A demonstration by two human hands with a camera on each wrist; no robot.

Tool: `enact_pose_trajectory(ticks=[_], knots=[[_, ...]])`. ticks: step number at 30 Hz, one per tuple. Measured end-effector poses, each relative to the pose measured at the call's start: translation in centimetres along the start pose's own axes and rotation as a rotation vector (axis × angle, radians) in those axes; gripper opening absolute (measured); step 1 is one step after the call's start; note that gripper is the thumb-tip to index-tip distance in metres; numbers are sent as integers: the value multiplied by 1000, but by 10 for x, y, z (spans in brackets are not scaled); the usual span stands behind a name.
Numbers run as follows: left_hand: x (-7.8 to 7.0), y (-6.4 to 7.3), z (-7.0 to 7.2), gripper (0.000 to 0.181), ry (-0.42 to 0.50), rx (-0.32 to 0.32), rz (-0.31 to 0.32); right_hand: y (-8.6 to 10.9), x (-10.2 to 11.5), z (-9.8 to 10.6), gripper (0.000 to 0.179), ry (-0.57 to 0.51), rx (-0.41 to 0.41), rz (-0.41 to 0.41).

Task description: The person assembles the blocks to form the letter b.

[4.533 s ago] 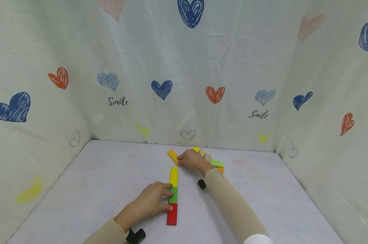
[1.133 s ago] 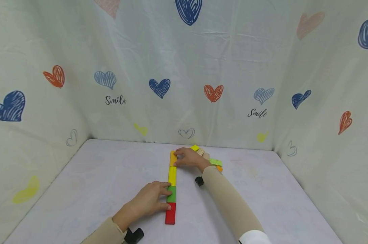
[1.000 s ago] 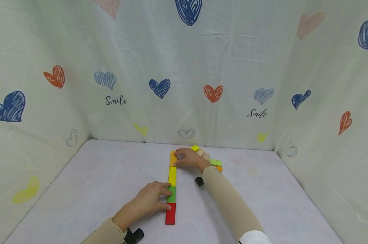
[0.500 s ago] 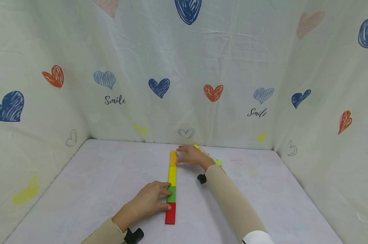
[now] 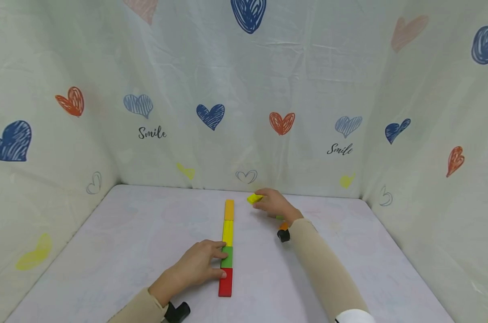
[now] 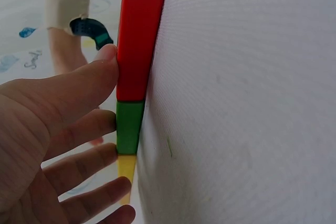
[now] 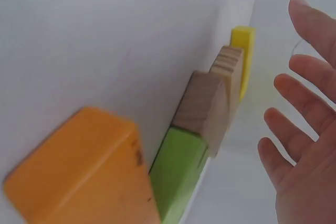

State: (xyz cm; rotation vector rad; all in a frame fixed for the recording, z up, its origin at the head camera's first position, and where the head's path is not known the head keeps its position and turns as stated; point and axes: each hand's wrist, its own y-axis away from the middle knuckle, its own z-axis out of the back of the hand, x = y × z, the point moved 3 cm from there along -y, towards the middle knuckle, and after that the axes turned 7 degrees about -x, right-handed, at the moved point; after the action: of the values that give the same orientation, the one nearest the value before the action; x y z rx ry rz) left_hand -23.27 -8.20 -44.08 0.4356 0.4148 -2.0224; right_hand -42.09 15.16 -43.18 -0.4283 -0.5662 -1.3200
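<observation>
A straight row of blocks lies on the white table: red block [image 5: 226, 287], green block [image 5: 229, 263], yellow block [image 5: 228, 233] and orange-yellow block [image 5: 229, 210] at the far end. My left hand [image 5: 197, 264] rests its thumb on the red block and its fingertips along the row's left side. In the left wrist view those fingers are fairly straight and spread. At the back, my right hand [image 5: 277, 204] hovers over a loose pile, nearest a yellow block [image 5: 252, 198]. The right wrist view shows the right hand [image 7: 307, 114] with spread fingers, apart from the blocks.
Beside the yellow block, the pile has wooden blocks [image 7: 199, 100], a light green block [image 7: 178, 163] and an orange block [image 7: 84, 166]. From the head camera the right hand hides much of it. A heart-printed curtain [image 5: 308, 89] hangs behind the table [image 5: 147, 215].
My right hand placed the orange-yellow block at the row's far end, let it go, and moved right to the pile. The left hand stayed at the row.
</observation>
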Motion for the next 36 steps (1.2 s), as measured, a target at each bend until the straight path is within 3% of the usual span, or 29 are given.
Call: enact_pose_trajectory(ticks=[9, 18, 26, 36], knots=[[1, 0, -1, 50, 11, 4, 3, -1, -18, 4, 53, 114, -22, 8], [2, -1, -2, 50, -1, 1, 18, -2, -25, 3, 47, 143, -20, 15], [2, -1, -3, 51, -7, 7, 19, 4, -15, -5, 41, 222, -24, 120], [2, -1, -2, 51, -7, 2, 18, 28, 5, -15, 43, 311, 34, 171]])
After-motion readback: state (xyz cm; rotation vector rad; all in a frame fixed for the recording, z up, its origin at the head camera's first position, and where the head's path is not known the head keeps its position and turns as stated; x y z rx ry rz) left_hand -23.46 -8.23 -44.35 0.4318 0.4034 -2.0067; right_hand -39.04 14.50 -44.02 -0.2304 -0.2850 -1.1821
